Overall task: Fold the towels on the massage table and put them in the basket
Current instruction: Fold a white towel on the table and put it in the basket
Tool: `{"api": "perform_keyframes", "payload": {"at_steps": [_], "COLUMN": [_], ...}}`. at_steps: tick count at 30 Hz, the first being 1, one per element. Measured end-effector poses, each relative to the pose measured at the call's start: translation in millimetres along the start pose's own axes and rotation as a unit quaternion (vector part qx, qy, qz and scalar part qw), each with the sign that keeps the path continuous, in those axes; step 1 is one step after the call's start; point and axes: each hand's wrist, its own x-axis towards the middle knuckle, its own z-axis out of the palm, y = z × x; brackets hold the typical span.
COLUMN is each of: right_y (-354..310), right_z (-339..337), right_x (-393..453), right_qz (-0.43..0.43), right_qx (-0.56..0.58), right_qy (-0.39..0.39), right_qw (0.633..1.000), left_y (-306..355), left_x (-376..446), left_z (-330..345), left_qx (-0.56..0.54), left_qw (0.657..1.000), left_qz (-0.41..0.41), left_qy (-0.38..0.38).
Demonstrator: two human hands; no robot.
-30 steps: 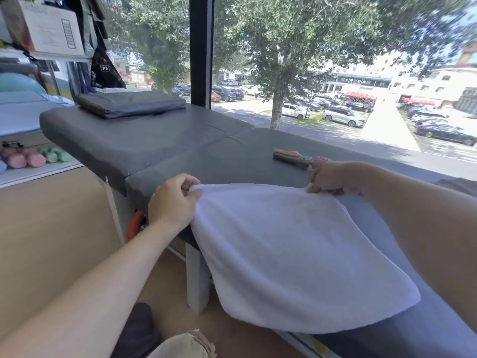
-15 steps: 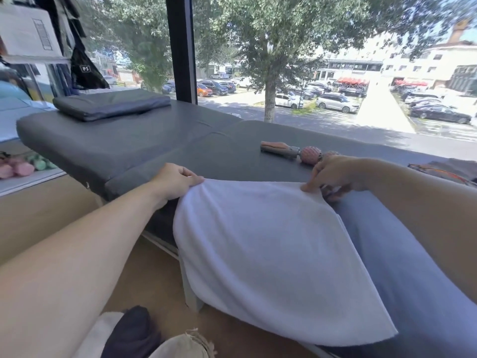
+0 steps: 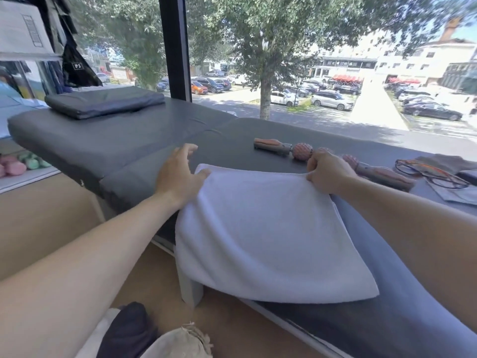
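Massage roller (image 3: pixel 304 151) partly behind hands (image 3: pixel 326 171)

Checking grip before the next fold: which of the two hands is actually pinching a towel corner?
The right hand pinches the white towel's far right corner. The left hand only rests its thumb on the far left corner, fingers spread.
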Motion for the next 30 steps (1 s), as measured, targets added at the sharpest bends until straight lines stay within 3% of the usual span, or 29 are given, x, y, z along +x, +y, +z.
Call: {"api": "perform_keyframes", "payload": {"at_steps": [2,5,7,9,12,15,17,19,22,24,26,30], "right_y": [-2,-5,-4,-1,2,5,10,16,18,7,-12,-29], "right_z": [3,3,3,1,-4,-11,-15,-15,-14,-18,-19,2], "right_x": [-2,-5,-8,-13,-23,-28,-30,-34,-46,-60,-79,-128], "right_qz": [-0.017,0.001,0.026,0.049,0.109,0.097,0.082,0.058,0.034,-0.025,-0.116,-0.209], "right_qx": [-0.005,0.077,0.141,0.16,0.097,0.125,0.163,0.106,-0.008,-0.106,-0.14,-0.065], "right_qy": [0.013,0.057,0.092,0.066,-0.052,-0.118,-0.101,-0.068,-0.039,0.033,0.085,-0.114], "right_qw": [1.0,0.995,0.985,0.984,0.988,0.98,0.978,0.99,0.999,0.994,0.98,0.969], "left_y": [16,32,30,27,27,27,28,30,35,39,43,40], "left_x": [-26,-61,-74,-77,-78,-78,-79,-83,-104,-126,-141,-152], "left_z": [-3,1,10,16,17,18,19,19,15,17,22,29], "left_qx": [-0.004,0.072,0.15,0.164,0.171,0.184,0.187,0.165,0.102,0.07,0.06,0.075], "left_qw": [0.994,0.966,0.94,0.941,0.943,0.939,0.939,0.946,0.942,0.92,0.913,0.916], "left_qz": [0.104,0.147,0.147,0.145,0.147,0.149,0.152,0.165,0.272,0.353,0.364,0.351], "left_qy": [-0.009,-0.201,-0.271,-0.258,-0.245,-0.249,-0.244,-0.224,-0.169,-0.154,-0.175,-0.178]}}
